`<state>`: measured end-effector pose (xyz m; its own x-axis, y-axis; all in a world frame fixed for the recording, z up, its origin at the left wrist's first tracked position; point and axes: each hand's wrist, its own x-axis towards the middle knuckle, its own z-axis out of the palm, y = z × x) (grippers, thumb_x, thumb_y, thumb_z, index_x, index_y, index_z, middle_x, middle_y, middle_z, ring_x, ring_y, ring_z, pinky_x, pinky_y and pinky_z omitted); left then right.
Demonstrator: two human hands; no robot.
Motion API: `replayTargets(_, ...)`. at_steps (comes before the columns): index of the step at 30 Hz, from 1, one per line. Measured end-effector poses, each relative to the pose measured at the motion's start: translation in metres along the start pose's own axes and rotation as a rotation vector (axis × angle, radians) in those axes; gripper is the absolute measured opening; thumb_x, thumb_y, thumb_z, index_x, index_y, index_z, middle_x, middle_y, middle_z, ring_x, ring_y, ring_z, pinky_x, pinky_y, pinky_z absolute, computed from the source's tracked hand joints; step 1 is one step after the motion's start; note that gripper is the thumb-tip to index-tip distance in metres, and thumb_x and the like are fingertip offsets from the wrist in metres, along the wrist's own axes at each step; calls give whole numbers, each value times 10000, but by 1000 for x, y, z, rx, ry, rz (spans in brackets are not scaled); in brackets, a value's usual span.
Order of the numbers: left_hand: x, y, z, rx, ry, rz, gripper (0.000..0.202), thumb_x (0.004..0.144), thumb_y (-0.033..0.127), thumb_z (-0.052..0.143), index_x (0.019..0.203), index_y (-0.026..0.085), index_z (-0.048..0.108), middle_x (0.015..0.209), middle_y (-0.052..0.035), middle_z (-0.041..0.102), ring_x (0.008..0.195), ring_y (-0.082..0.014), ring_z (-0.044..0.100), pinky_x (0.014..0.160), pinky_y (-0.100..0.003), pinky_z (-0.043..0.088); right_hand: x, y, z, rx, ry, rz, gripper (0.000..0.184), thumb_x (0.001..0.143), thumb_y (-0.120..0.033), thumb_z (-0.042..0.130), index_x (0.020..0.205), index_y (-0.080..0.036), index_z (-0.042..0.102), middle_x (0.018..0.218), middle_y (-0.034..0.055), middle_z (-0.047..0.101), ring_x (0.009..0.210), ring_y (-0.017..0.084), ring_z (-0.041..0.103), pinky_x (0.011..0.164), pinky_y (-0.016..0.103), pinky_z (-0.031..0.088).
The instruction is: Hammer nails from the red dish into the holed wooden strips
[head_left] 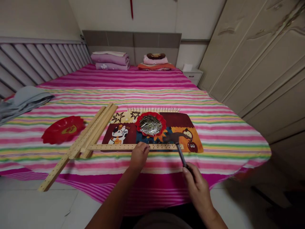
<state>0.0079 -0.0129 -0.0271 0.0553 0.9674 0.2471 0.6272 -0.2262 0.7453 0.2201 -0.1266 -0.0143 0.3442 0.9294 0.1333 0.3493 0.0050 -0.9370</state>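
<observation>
My right hand (pixel 196 181) is wrapped round the dark handle of a hammer (pixel 182 156). The hammer's head is tilted up close to the right part of a pale wooden strip (pixel 114 147). On that strip's left-centre, my left hand (pixel 140 154) is closed in a pinch, apparently on a nail (pixel 149 146) that its fingers mostly cover. Several nails (pixel 164 145) stand in the strip to the right of this hand. Just behind, a red scalloped plate (pixel 162 132) holds a heap of loose nails (pixel 150 124).
A patterned mat (pixel 175 119) lies under the plate and strip. Another strip with upright nails (pixel 154 109) lies behind. Several wooden strips (pixel 92 132) are stacked at left, beside a red dish (pixel 62 128). The striped bed (pixel 221 136) has folded bedding (pixel 111 60) at its head.
</observation>
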Motion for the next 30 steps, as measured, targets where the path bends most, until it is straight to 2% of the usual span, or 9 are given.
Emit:
replayTargets(2, 0, 0, 0, 21, -4, 5, 122, 787, 174, 531, 702, 183, 617, 773, -21, 597, 768, -141, 563, 716, -253, 419, 5, -9, 5, -100, -111, -142, 287, 811, -440, 551, 993, -236, 639, 896, 67, 701, 783, 230, 652, 696, 311, 496)
replayTargets(5, 0, -1, 1, 15, 2, -8, 107, 770, 164, 540, 696, 180, 615, 748, -15, 583, 713, -130, 548, 677, -243, 417, 6, -11, 11, -104, -190, -150, 279, 812, -434, 552, 991, -246, 652, 922, 67, 710, 821, 240, 661, 688, 301, 498)
replayTargets(7, 0, -1, 2, -21, 16, -17, 82, 751, 158, 550, 736, 181, 627, 761, -9, 584, 669, -115, 537, 659, -234, 426, 4, -6, 10, -37, -118, -41, 307, 787, -480, 572, 952, -235, 657, 851, 56, 704, 769, 226, 652, 654, 288, 499)
replayTargets(11, 1, 0, -5, -47, 51, -58, 117, 720, 130, 544, 780, 172, 635, 755, -3, 580, 605, -97, 522, 624, -223, 440, -1, 14, -3, 199, 148, 303, 420, 667, -575, 660, 888, -218, 636, 673, 4, 627, 599, 167, 582, 535, 256, 477)
replayTargets(14, 12, 2, -15, 25, 98, -80, 131, 726, 116, 525, 767, 174, 635, 742, -2, 586, 604, -101, 525, 627, -226, 442, -2, 32, -11, 401, 278, 505, 451, 611, -590, 693, 869, -235, 587, 587, -44, 560, 445, 106, 475, 371, 201, 364)
replayTargets(16, 26, 5, -22, 106, 110, -57, 154, 749, 118, 518, 802, 179, 648, 800, -18, 614, 688, -119, 558, 686, -241, 450, -1, 43, -12, 495, 290, 572, 433, 616, -574, 695, 855, -240, 556, 544, -68, 524, 388, 78, 402, 325, 172, 284)
replayTargets(20, 63, 18, -26, 370, -49, 36, 189, 787, 139, 519, 841, 197, 690, 930, -55, 654, 922, -180, 568, 835, -289, 425, 2, 56, -10, 572, 265, 593, 407, 637, -562, 684, 810, -232, 521, 520, -78, 505, 375, 59, 343, 312, 150, 227)
replayTargets(26, 107, 40, -21, 734, -379, -42, 208, 764, 148, 534, 832, 204, 723, 971, -96, 678, 957, -261, 576, 816, -382, 388, 5, 51, -6, 532, 230, 597, 404, 660, -572, 665, 795, -223, 513, 535, -75, 510, 380, 52, 333, 319, 146, 227)
replayTargets(30, 115, 34, -21, 728, -392, -2, 167, 703, 110, 575, 737, 191, 718, 880, -101, 688, 876, -253, 599, 768, -353, 383, 5, 48, -7, 533, 240, 602, 401, 663, -572, 659, 791, -222, 511, 538, -75, 509, 383, 53, 335, 322, 145, 220)
